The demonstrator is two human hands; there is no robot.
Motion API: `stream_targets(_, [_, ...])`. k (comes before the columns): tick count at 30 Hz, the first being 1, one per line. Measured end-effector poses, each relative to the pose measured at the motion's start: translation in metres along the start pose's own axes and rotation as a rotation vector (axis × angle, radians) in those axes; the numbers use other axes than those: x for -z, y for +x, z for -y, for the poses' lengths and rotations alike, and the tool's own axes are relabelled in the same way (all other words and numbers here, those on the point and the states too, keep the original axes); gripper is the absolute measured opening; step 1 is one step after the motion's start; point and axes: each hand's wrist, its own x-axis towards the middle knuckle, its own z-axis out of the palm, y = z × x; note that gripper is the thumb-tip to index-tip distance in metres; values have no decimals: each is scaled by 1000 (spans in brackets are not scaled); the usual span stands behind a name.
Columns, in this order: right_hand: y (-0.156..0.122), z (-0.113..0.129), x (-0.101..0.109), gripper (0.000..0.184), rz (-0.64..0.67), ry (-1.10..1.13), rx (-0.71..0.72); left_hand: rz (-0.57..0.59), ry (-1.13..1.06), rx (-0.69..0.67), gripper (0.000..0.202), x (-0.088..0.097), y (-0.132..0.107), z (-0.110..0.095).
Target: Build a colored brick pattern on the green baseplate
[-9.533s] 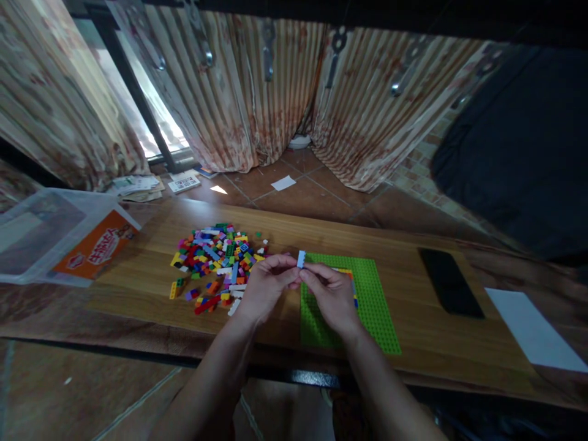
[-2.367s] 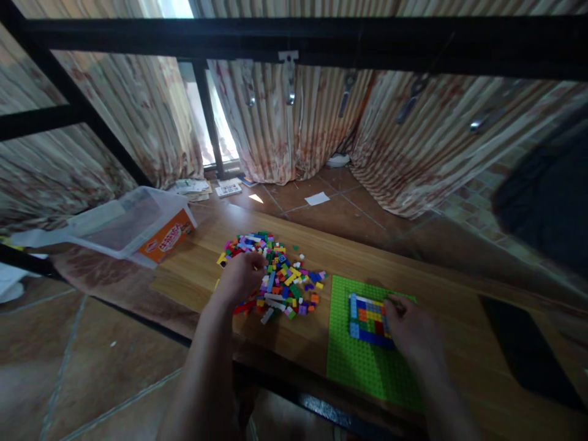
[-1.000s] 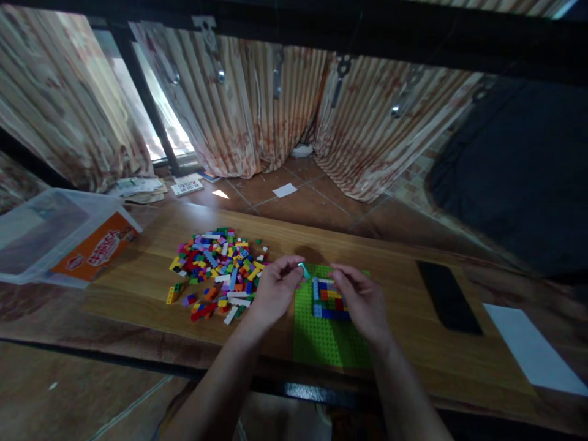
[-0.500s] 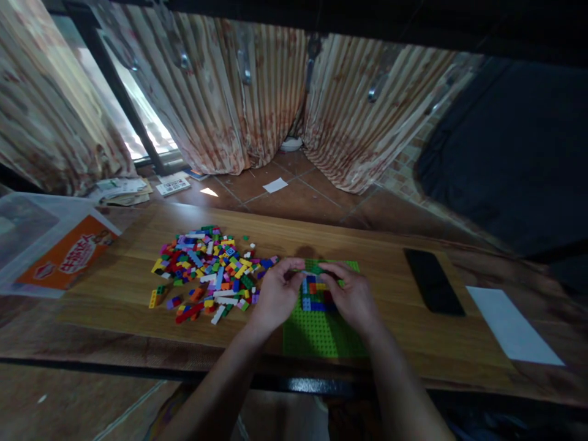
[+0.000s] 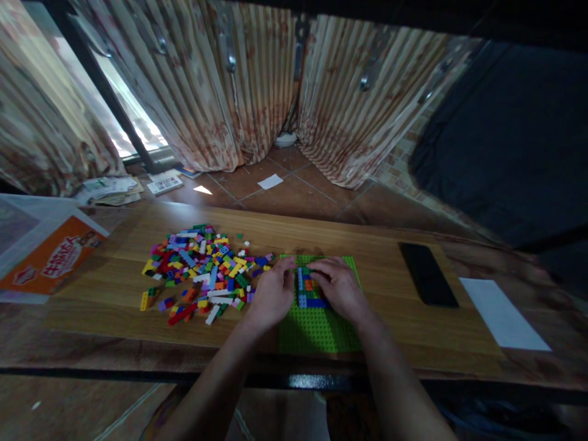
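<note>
One green baseplate [image 5: 316, 337] bearing one block build [image 5: 315, 302] lies lower centre; one brick heap [image 5: 202, 263] centre left. Two hands meet there: left hand [image 5: 274, 295] narrowly curled, right hand [image 5: 340, 285] bent over the build, grips unclear. A second ago they were farther apart, the left pinching a teal brick.

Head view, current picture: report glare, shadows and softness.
Head view: daylight glares through the window gap, upper left; head view: pale sheen, far left corner of the wooden tabletop, a glint on the black front rail; head view: shadow on the green baseplate beside the right hand; head view: too soft at the left hand to tell whether it holds anything.
</note>
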Motion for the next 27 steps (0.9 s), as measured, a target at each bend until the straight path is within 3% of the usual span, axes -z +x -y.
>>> stream_targets(10, [1, 1, -1, 19, 14, 17, 19, 21, 90, -52, 41, -1, -3, -7])
stream_targets(19, [2, 3, -1, 21, 4, 13, -40, 44, 302, -273, 42, -11, -9, 3])
stream_targets(27, [5, 4, -2, 19, 15, 54, -149, 142, 675, -203, 54, -22, -14, -7])
